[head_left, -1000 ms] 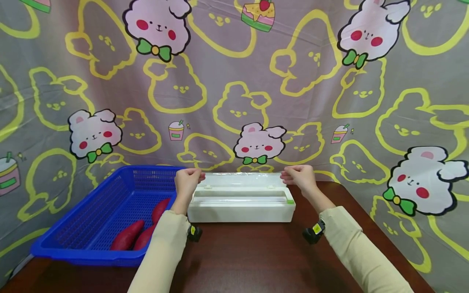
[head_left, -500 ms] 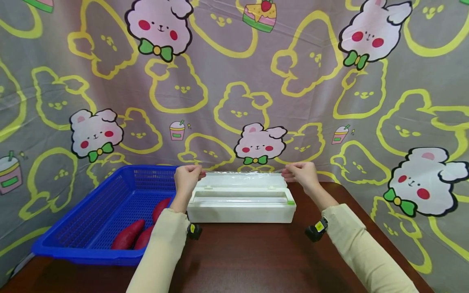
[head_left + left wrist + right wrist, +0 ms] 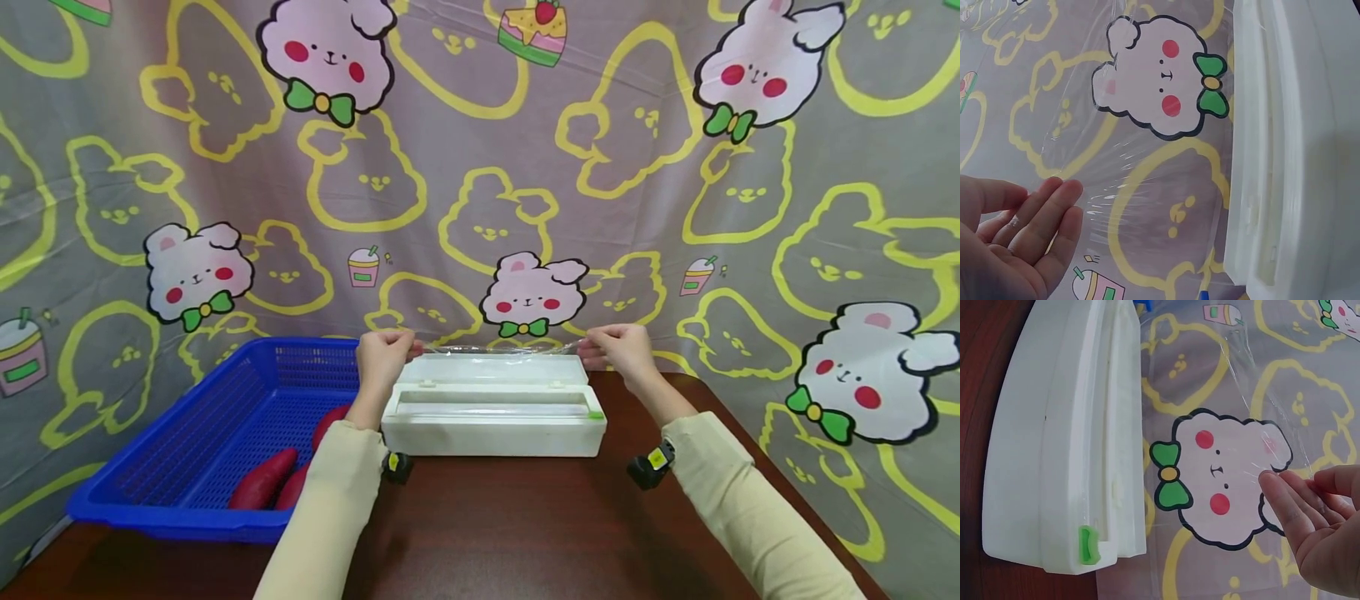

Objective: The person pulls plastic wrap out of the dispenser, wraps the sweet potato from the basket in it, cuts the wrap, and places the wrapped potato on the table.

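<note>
A sheet of cling film (image 3: 510,351) stretches between my two hands, above the raised lid (image 3: 491,369) of a white cling film dispenser (image 3: 491,438). My left hand (image 3: 382,362) pinches the film's left corner between thumb and fingers. On the other side my right hand (image 3: 622,354) pinches the right corner. The left wrist view shows crease lines in the clear film (image 3: 1107,187) fanning from the fingertips. Inside the open dispenser lies the film roll (image 3: 491,410). A green slide cutter (image 3: 1089,545) sits at the dispenser's right end.
Left of the dispenser stands a blue plastic basket (image 3: 187,523) holding several red sweet potatoes (image 3: 262,481), partly hidden by the left sleeve. Everything rests on a dark brown table (image 3: 510,525). Behind it hangs a patterned cloth (image 3: 480,125) with cartoon bears.
Both hands have risen slightly, the right one also drifting a little to the right. More of the cling film now shows above the lid. The dispenser stays in place.
</note>
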`<state>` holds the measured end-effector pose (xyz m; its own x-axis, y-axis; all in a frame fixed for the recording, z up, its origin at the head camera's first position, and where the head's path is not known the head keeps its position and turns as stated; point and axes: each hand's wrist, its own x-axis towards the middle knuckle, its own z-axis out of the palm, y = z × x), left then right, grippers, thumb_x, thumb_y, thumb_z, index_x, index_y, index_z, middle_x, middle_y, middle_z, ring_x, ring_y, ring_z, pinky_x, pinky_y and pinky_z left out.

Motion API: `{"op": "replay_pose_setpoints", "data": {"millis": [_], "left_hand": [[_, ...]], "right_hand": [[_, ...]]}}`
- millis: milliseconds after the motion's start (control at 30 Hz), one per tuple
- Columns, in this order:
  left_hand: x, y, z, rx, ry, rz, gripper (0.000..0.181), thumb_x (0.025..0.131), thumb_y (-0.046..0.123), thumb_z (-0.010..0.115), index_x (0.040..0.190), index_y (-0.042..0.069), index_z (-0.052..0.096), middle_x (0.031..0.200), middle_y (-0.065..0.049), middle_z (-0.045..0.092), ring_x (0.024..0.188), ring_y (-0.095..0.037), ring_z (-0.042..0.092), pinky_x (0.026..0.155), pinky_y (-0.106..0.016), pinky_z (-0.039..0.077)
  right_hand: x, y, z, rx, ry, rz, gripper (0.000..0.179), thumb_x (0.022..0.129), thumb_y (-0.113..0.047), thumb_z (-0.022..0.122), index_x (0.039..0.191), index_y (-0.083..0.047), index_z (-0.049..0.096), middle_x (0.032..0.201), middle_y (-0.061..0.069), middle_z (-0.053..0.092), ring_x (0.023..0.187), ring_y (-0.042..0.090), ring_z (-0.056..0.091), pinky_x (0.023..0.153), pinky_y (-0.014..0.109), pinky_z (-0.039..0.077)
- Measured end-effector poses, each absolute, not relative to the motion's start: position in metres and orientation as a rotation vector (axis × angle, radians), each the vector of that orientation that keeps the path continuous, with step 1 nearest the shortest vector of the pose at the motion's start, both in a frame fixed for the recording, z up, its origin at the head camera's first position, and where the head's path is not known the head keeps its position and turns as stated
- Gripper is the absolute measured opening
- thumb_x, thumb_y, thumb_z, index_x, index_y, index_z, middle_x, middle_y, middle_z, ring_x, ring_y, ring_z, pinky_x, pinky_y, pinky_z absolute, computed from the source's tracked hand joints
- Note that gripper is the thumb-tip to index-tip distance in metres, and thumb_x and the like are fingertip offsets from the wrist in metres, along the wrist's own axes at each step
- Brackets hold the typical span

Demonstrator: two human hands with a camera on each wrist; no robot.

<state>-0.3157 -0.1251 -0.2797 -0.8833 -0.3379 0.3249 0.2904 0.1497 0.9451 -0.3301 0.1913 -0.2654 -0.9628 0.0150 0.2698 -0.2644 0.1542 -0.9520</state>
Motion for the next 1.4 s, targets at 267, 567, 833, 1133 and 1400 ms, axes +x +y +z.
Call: {"op": "replay_pose_setpoints", "data": {"millis": [267,567,833,1133,1400], "left_hand": [[-0.31,-0.124,-0.27,0.106,-2.017,-1.729,0.021,0.085,0.01,0.058,0.093,-0.007,0.067,0.079,-0.017,0.066,0.065,-0.015,0.064,0.061,-0.022,0.05],[-0.311,-0.123,-0.265,0.069,-1.957,-1.777,0.021,0.085,0.005,0.056,0.095,-0.011,0.064,0.081,-0.023,0.065,0.066,-0.019,0.065,0.064,-0.028,0.051],[-0.31,-0.121,-0.258,0.057,-1.973,-1.761,0.021,0.085,0.006,0.056,0.095,-0.01,0.065,0.081,-0.021,0.065,0.07,-0.023,0.065,0.056,-0.022,0.05],[-0.307,-0.122,-0.251,0.054,-1.984,-1.745,0.02,0.085,0.008,0.056,0.094,-0.008,0.066,0.081,-0.019,0.066,0.067,-0.019,0.065,0.049,-0.017,0.046],[-0.307,-0.122,-0.246,0.052,-1.995,-1.733,0.021,0.085,0.008,0.057,0.095,-0.008,0.066,0.08,-0.019,0.066,0.063,-0.017,0.064,0.051,-0.018,0.046]], "right_hand": [[-0.33,0.193,-0.261,0.26,-2.219,1.866,0.027,0.087,-0.004,0.054,0.1,0.02,0.055,0.074,0.016,0.066,0.062,0.021,0.065,0.06,0.036,0.052],[-0.329,0.194,-0.255,0.287,-2.238,1.794,0.029,0.087,-0.005,0.055,0.1,0.021,0.055,0.073,0.015,0.066,0.064,0.022,0.065,0.058,0.033,0.052],[-0.326,0.196,-0.249,0.314,-2.223,1.821,0.03,0.087,-0.006,0.054,0.1,0.021,0.053,0.07,0.01,0.066,0.061,0.018,0.065,0.06,0.036,0.052],[-0.323,0.196,-0.243,0.368,-2.21,1.789,0.029,0.087,-0.005,0.054,0.099,0.022,0.053,0.07,0.009,0.066,0.061,0.017,0.065,0.064,0.042,0.05],[-0.323,0.198,-0.238,0.393,-2.196,1.794,0.03,0.087,-0.003,0.054,0.1,0.024,0.051,0.07,0.01,0.066,0.063,0.018,0.065,0.058,0.033,0.052]]}}
